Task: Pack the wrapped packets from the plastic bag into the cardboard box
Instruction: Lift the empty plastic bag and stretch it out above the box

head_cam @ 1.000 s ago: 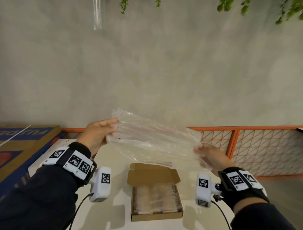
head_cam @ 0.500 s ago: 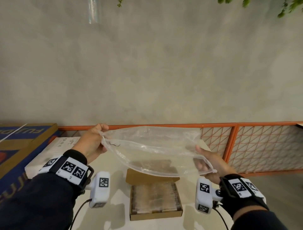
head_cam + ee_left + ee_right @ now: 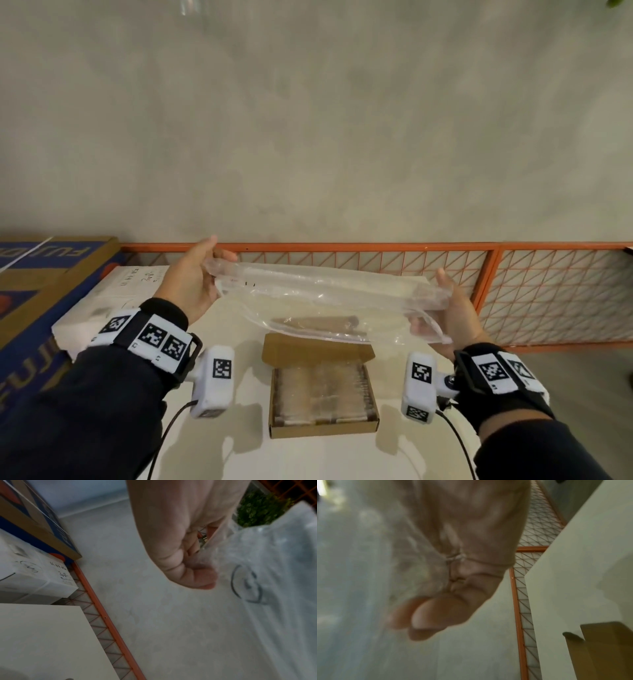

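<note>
In the head view both hands hold a clear plastic bag [image 3: 329,301] stretched sideways across the middle of the frame, above the desk [image 3: 236,329]. The left hand [image 3: 191,284] grips the bag's left end, thumb on top and fingers curled under; in the left wrist view the same left hand [image 3: 185,536] shows its fingers closed on a bunched edge of the bag [image 3: 274,574], which carries a dark circular mark. The right hand [image 3: 455,315] holds the bag's right end, with the film draped over the palm; in the right wrist view the right hand [image 3: 453,561] has its thumb pressed against the fingers with the film [image 3: 359,574] pinched between them. The bag sags in the middle, and something brown shows through its lower part, though whether it lies inside the bag or is the box flap behind it cannot be told.

Below the bag, at lower centre of the head view, an open cardboard box [image 3: 323,428] sits on the desk with its lid flap [image 3: 318,349] folded back toward the wall. Wrapped packets [image 3: 322,394] fill the box in a flat layer.

At the left edge of the frame stands a large blue and brown carton [image 3: 41,274], with a white box [image 3: 113,294] just beside it. An orange railing with a wire grid [image 3: 513,274] runs along the far side of the desk, against a grey wall [image 3: 308,120].
</note>
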{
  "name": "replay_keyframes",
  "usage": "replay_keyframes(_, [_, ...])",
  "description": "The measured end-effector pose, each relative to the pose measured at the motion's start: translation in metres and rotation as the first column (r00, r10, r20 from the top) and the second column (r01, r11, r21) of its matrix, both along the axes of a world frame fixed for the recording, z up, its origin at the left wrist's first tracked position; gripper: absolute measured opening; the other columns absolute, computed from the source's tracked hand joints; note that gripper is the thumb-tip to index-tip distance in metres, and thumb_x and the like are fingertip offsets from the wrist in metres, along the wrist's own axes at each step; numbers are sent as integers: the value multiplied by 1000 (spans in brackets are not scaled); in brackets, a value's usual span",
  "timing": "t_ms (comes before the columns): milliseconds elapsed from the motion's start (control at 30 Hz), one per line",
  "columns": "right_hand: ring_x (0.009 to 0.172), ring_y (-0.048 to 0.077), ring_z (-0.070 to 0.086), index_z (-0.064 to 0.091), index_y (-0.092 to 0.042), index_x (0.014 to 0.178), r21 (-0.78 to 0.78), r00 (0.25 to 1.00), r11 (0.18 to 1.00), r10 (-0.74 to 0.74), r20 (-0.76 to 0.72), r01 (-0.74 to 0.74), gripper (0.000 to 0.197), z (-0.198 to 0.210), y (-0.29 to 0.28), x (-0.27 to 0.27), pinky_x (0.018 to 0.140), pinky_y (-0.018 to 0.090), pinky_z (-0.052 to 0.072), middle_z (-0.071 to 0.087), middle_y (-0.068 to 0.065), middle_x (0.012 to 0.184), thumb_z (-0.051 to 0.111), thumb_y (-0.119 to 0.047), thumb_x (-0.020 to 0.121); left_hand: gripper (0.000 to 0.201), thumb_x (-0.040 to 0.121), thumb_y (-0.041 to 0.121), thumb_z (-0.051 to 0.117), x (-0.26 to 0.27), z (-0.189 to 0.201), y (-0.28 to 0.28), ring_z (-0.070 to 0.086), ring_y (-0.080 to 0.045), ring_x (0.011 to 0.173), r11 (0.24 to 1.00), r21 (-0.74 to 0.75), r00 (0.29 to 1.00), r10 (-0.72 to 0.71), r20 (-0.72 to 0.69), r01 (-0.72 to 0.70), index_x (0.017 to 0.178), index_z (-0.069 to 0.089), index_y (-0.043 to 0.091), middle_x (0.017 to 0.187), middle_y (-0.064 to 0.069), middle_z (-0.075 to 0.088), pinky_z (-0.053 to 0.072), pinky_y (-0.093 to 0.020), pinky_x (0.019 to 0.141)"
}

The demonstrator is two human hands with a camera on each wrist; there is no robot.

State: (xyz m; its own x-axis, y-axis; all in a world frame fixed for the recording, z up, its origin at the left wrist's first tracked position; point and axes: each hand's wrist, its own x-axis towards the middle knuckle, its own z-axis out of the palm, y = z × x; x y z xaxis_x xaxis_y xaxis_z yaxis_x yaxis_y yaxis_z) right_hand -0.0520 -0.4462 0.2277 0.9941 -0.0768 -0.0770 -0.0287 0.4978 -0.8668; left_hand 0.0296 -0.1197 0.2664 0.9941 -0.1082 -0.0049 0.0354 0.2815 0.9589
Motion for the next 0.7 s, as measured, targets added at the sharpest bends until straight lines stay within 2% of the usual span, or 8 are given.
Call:
replay_keyframes(67, [36,14,57,66,-16,75,-176,991,981,-102,-87,85,42,-1,-1,0,34,16,42,64,13,55,43,-49,90,12,93,18,52,3,-4,-2,61,-8,57,991,136,1000,9,1,-9,83,59,16,83,-5,60,51,-16,48])
replay_keyframes(133, [56,23,59,65,-14,86,-346,993,934,-108,-48,84,19,1,2,1,49,25,47,59,34,81,57,-32,85,31,86,-2,56,8,-13,-3,63,-11,74,973,232,1000,-14,2,13,107,56,21,115,-10,55,52,-17,53])
replay_keyframes(200, [61,17,58,68,-15,82,-436,1000,900,-17,-22,5,9,-2,1,4,50,23,49,62,20,87,65,-12,74,64,82,-11,57,11,-20,-3,59,-20,102,969,243,998,-41,-56,53,133,42,24,137,-10,44,53,-24,71])
replay_keyframes(267, [57,10,63,64,-13,92,-455,999,890,20,-36,-34,30,-6,-3,8,47,19,50,63,7,89,72,2,67,75,79,-15,58,10,-22,-3,57,-23,109,965,255,993,-29,-113,57,141,34,19,137,-11,45,56,-28,75])
replay_keyframes(333, [67,14,66,62,-14,104,-472,1000,881,10,-19,-18,50,-10,-9,12,55,20,54,64,7,98,74,4,59,66,77,-17,59,15,-27,2,64,-21,90,955,287,988,-25,-154,69,136,41,7,113,-14,60,57,-27,72])
replay_keyframes(433, [79,19,69,62,-8,113,-554,999,831,-42,25,49,47,-13,-13,17,63,22,56,69,12,97,64,16,72,47,77,-15,60,18,-28,5,69,-22,78,950,307,988,-14,-157,62,122,52,-8,100,-21,67,55,-35,85])
replay_keyframes(533, [62,14,59,68,-1,89,-696,989,703,-112,96,147,17,-7,-8,20,52,20,46,66,10,78,58,10,81,35,77,-15,58,24,-27,2,64,-22,79,950,314,989,41,-143,6,108,60,1,98,-20,65,53,-31,77])
replay_keyframes(700, [40,8,53,59,-3,67,-671,986,723,-126,106,164,34,-2,-9,26,47,22,39,57,-4,43,40,19,83,36,86,-19,42,25,-27,0,53,-21,60,942,331,988,-10,-156,62,67,48,12,71,-11,57,49,-31,60])
